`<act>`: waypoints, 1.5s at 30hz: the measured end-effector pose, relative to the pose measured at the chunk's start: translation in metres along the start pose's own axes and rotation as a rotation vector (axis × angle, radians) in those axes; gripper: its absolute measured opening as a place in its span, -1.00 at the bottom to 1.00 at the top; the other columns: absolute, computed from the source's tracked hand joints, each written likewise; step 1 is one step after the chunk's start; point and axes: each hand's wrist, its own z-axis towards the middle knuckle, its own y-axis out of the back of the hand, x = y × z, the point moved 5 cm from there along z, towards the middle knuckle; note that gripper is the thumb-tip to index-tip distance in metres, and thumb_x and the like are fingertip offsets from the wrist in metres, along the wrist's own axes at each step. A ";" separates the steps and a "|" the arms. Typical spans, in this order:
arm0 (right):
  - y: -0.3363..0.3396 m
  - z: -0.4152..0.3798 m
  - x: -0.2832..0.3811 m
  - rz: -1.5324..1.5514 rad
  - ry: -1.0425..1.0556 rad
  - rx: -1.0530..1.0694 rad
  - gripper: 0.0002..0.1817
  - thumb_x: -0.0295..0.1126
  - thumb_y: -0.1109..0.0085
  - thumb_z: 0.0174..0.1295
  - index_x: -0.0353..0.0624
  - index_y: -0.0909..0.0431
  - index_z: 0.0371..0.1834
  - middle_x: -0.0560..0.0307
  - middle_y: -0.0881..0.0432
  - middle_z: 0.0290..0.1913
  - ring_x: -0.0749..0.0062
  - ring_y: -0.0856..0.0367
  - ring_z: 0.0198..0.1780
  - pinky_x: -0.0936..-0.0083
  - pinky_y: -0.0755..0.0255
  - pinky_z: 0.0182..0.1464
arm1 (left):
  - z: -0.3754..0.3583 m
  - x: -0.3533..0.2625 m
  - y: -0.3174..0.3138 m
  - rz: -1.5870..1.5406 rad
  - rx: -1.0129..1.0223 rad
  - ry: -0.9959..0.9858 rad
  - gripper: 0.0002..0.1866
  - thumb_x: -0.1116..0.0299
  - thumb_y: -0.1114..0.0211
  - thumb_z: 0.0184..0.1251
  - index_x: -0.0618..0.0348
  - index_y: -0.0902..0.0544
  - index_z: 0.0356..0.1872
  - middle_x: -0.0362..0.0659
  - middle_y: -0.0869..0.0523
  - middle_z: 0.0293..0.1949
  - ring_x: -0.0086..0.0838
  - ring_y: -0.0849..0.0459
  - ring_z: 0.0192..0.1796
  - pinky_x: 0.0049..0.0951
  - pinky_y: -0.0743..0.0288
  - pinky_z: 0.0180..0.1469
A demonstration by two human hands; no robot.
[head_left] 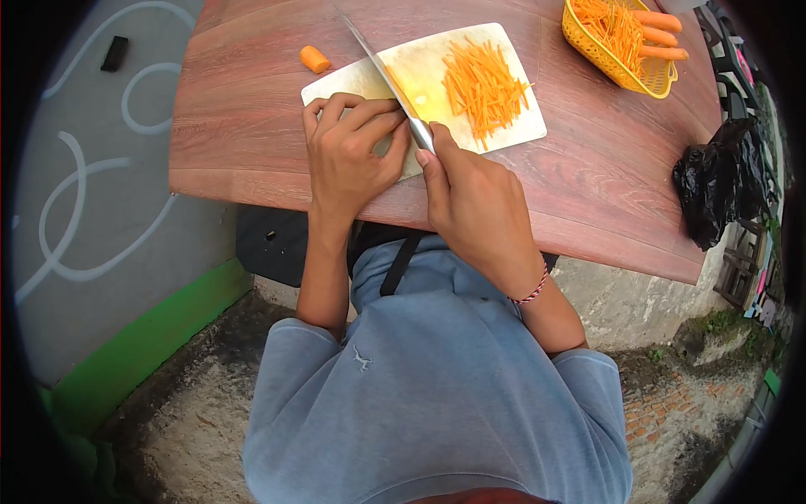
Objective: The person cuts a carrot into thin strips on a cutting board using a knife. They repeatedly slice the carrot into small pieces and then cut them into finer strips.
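My right hand [483, 206] is closed around the handle of a kitchen knife [388, 77], whose long blade points away from me to the upper left. The blade crosses a white cutting board [525, 122]. Left of the blade, my left hand [353, 155] rests on the board with its fingers curled down; anything beneath them is hidden. A pile of carrot strips [485, 88] lies on the board's right half, and a yellowish wet stain shows beside the knife. Just off the board's left corner lies a short carrot piece [315, 59].
At the far right of the wooden table [604, 193] stands a yellow plastic basket [617, 69] with shredded carrot [611, 29] and several whole carrots [660, 38]. A black plastic bag [718, 181] hangs at the right edge. A painted grey wall [92, 168] is on the left.
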 end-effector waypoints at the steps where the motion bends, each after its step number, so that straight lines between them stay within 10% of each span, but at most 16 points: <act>1: 0.002 0.002 -0.001 0.035 -0.004 0.010 -0.58 -0.26 -0.16 0.59 -0.38 -0.59 0.31 -0.19 -0.71 -0.43 -0.17 -0.74 -0.44 0.00 -0.59 -0.37 | 0.001 0.000 0.000 0.002 -0.006 -0.005 -0.92 0.37 -0.59 0.18 0.05 -0.88 -0.32 -0.37 -0.89 -0.17 -0.38 -0.73 -0.09 -0.14 -0.36 0.18; 11: 0.032 -0.026 -0.024 0.214 -0.214 0.068 -0.59 -0.31 -0.28 0.53 -0.40 -0.69 0.28 -0.37 -0.70 -0.37 -0.21 -0.76 -0.34 0.10 -0.57 -0.25 | 0.001 -0.001 0.001 -0.007 -0.012 0.009 -0.89 0.38 -0.59 0.21 0.05 -0.92 -0.25 -0.36 -0.91 -0.13 -0.40 -0.73 -0.10 -0.23 -0.37 0.17; 13: 0.032 -0.029 -0.028 0.229 -0.203 0.008 -0.60 -0.31 -0.31 0.56 -0.25 -0.70 0.36 0.10 -0.48 -0.56 0.66 -0.35 -0.49 0.47 -0.35 -0.40 | 0.002 -0.002 0.002 -0.002 -0.005 0.005 -0.88 0.41 -0.60 0.20 0.06 -0.92 -0.23 -0.35 -0.92 -0.11 -0.41 -0.73 -0.08 -0.26 -0.38 0.15; 14: 0.034 -0.029 -0.026 0.229 -0.199 0.007 -0.60 -0.31 -0.31 0.56 -0.25 -0.70 0.36 0.10 -0.48 -0.56 0.66 -0.35 -0.49 0.47 -0.35 -0.40 | 0.002 -0.002 0.002 -0.003 -0.004 0.003 -0.88 0.40 -0.60 0.20 0.06 -0.92 -0.24 -0.34 -0.92 -0.12 -0.40 -0.73 -0.08 -0.25 -0.38 0.16; 16: 0.036 -0.029 -0.020 0.245 -0.232 0.080 -0.61 -0.32 -0.27 0.54 -0.37 -0.70 0.28 -0.38 -0.70 -0.35 -0.20 -0.78 -0.32 0.14 -0.58 -0.24 | 0.002 -0.002 0.001 -0.002 -0.005 0.001 -0.88 0.40 -0.61 0.20 0.06 -0.92 -0.24 -0.34 -0.92 -0.12 -0.40 -0.73 -0.08 -0.25 -0.38 0.16; 45: 0.003 0.004 0.000 0.054 -0.043 0.035 -0.58 -0.26 -0.19 0.58 -0.41 -0.62 0.28 -0.25 -0.73 -0.44 -0.20 -0.76 -0.40 -0.07 -0.58 -0.34 | 0.001 -0.001 0.001 -0.004 0.006 -0.014 -0.91 0.39 -0.57 0.15 0.08 -0.89 -0.32 -0.32 -0.88 -0.17 -0.36 -0.73 -0.08 -0.16 -0.39 0.15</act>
